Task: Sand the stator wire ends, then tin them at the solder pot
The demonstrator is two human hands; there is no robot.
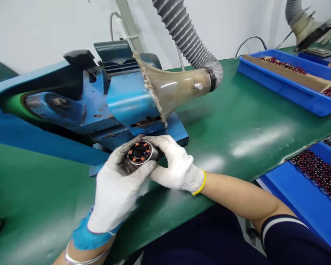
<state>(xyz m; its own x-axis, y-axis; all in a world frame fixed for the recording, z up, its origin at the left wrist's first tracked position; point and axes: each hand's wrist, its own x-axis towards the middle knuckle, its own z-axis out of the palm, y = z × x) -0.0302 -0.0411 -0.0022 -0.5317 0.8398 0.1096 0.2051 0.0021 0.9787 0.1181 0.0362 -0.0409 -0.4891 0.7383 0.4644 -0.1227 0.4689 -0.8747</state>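
Observation:
A round motor stator (139,152) with a silvery metal rim, a black core and several copper windings faces up toward me. My left hand (114,193), in a white glove, is closed around its left and near side. On the other side, my right hand (175,162), gloved too, grips the rim with thumb and fingers. Some fingertips are hidden behind the part. Just beyond my hands stands a blue belt grinding machine (132,97) with a translucent funnel-shaped hood (179,86); the stator is held in front of its base.
A grey corrugated hose (187,36) rises from the hood. On the green tabletop (237,125), a blue tray (281,88) holds cardboard and many small wound parts. Low on the right, another blue tray (287,195) carries rows of stators (317,175). A second hood (306,27) stands far right.

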